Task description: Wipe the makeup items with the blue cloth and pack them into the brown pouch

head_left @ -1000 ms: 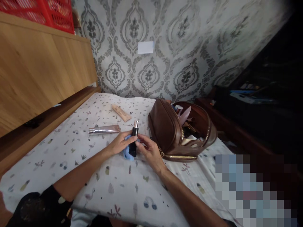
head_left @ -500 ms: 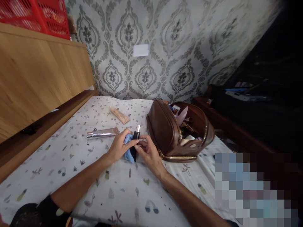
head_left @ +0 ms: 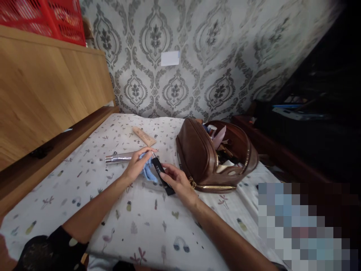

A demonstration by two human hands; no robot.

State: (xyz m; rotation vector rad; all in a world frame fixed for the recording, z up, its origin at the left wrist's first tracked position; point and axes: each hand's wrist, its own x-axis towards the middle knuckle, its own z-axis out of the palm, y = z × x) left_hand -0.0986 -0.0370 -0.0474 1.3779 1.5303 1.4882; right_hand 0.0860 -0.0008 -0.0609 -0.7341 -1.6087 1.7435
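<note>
My right hand [head_left: 177, 181] is closed around a black cosmetic tube [head_left: 163, 177], which tilts with its silver top toward the upper left. A light blue cloth [head_left: 149, 171] is bunched in my left hand [head_left: 137, 162], whose fingers press it against the tube's silver end. Just left of that hand lies a shiny pinkish-silver tube [head_left: 118, 158], partly covered by the fingers. Farther back, a beige squeeze tube [head_left: 144, 136] rests on the patterned sheet [head_left: 113, 210]. To the right of my hands stands an unzipped brown leather bag [head_left: 197, 150] with several cosmetics inside.
At the left is a wooden cabinet [head_left: 53, 86] with a red plastic basket [head_left: 66, 22] on top. Patterned wallpaper [head_left: 175, 90] closes off the back and bears a white card [head_left: 170, 58]. A dark area and a blurred patch fill the right side.
The black tube has gone from nearly upright to slanted, and more of its body shows. My left hand with the cloth has moved up to its silver end.
</note>
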